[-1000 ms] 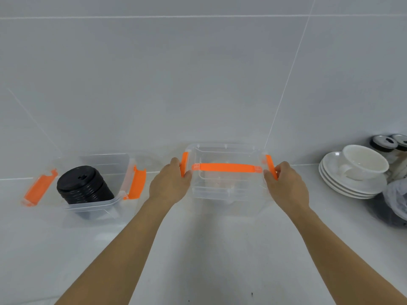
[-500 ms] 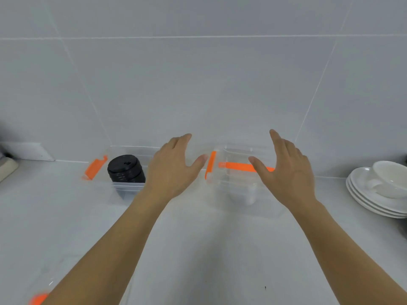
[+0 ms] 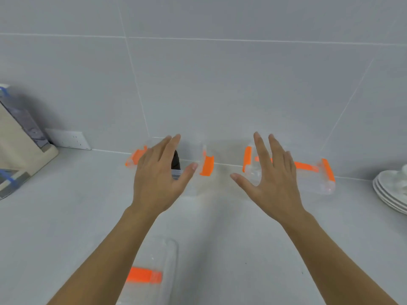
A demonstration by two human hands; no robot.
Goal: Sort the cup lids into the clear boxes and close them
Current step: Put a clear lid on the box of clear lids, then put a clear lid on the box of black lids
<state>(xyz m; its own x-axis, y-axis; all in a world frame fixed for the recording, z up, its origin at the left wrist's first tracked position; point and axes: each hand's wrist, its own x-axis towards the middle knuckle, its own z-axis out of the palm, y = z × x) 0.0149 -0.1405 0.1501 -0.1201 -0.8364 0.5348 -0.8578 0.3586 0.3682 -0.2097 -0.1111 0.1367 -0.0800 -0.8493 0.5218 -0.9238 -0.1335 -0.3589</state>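
While the right-hand clear box (image 3: 308,172) is seen with its lid on and an orange handle across the top, its orange side latches appearing folded up against it, the left-hand clear box (image 3: 176,170) is still uncovered, with its orange latches flared outward. A stack of black cup lids (image 3: 175,160) is glimpsed inside that open box, mostly hidden behind the left hand (image 3: 157,181). A loose box lid (image 3: 152,271) with an orange handle is left lying on the counter (image 3: 66,216) near the person, beside the left forearm. The task is therefore judged to be well past halfway: one box is apparently shut, while the other remains to be covered and latched; whether more cup lids are left to sort cannot be told. Both the left hand and the right hand (image 3: 272,181) are held above the counter in front of the boxes, fingers spread wide and palms down. Nothing is gripped or visibly touched by either.
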